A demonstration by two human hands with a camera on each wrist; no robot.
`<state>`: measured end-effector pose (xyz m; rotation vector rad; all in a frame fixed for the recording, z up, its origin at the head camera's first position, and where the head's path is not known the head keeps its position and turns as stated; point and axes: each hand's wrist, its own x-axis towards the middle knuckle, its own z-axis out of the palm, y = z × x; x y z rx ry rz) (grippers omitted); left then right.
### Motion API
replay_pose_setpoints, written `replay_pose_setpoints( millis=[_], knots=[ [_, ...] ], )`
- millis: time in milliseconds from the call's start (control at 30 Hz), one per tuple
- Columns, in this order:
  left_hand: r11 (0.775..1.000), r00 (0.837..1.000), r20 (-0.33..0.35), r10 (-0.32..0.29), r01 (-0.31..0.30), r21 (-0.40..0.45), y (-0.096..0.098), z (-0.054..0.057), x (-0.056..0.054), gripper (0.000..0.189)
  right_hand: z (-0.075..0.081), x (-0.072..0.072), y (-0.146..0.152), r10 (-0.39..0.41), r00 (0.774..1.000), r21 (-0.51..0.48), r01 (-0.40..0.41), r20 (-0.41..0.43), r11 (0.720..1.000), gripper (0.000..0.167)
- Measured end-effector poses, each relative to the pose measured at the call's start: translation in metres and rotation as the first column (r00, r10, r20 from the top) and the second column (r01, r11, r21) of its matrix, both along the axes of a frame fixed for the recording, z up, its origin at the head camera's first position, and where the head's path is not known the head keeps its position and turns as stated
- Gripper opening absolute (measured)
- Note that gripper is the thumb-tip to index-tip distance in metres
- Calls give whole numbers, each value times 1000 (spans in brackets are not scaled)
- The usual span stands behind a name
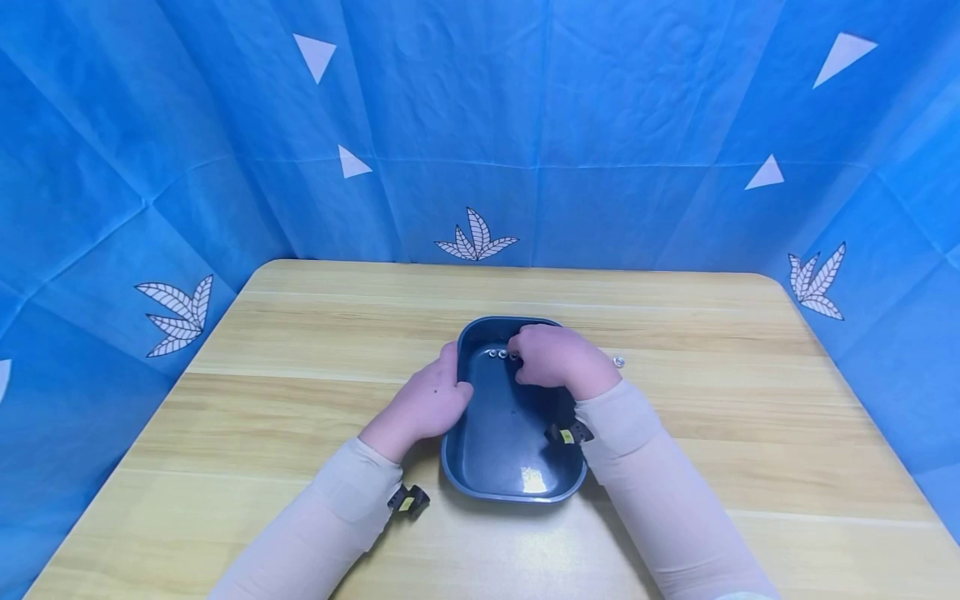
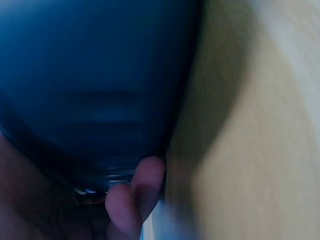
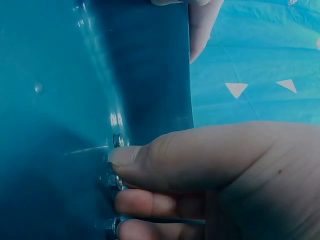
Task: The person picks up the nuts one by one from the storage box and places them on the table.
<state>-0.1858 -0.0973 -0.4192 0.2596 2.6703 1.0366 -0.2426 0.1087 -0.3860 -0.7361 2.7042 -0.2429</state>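
A dark blue plastic bin (image 1: 517,417) stands on the table. My left hand (image 1: 431,396) grips its left side, with the thumb at the rim and fingertips (image 2: 150,175) against the outer wall. Inside the bin, near the far wall, several small metal nuts (image 1: 502,354) lie in a row. My right hand (image 1: 558,358) reaches in over them with curled fingers. In the right wrist view, thumb and forefinger pinch one nut (image 3: 115,181); another nut (image 3: 118,140) sits just beyond the thumb, and a third nut (image 3: 112,227) is by a lower fingertip.
One loose nut (image 1: 618,362) lies on the wooden table (image 1: 750,400) to the right of the bin. A blue curtain (image 1: 630,125) with white triangles and leaf drawings hangs behind the table and along both sides. Each wrist carries a small black device.
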Motion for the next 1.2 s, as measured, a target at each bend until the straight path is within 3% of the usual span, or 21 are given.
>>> replay_pose_setpoints(
  millis=[300,1200],
  knots=[
    [1000,1000,-5,-3,3,-3,0,1,0,65,0,1,1,11,1000,-8,-11,-11,1000,10],
    [1000,1000,-7,-4,4,-16,1,2,0,63,-4,4,0,50,999,85,-48,-15,995,13]
  ],
)
